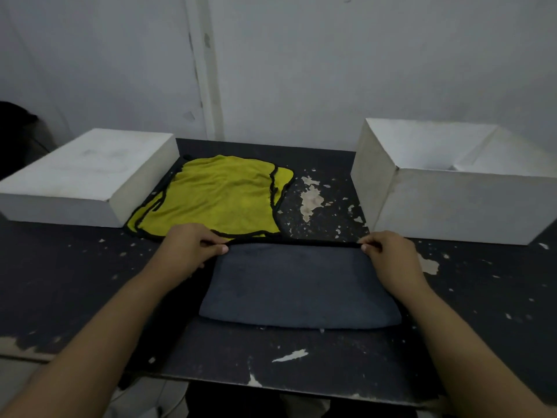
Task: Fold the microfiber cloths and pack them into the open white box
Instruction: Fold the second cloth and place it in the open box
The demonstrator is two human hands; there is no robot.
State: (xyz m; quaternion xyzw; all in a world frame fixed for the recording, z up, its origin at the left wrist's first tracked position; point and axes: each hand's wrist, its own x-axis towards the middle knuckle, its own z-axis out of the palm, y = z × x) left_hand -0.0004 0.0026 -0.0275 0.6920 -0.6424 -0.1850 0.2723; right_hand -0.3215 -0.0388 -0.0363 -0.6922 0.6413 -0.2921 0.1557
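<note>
At the far edge of the folded grey cloth [298, 291], the left hand [184, 248] and right hand [388, 254] each pinch a corner, their grip tight on its black hem. Beyond it, yellow cloths [217, 197] lie spread on the tabletop [60, 282], between a closed white box [81, 179] and the open white box [458, 188].

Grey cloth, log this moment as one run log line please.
step: folding | grey cloth: left hand, right hand pinch far edge | yellow cloths: unfolded | open white box: no cloth seen
</note>
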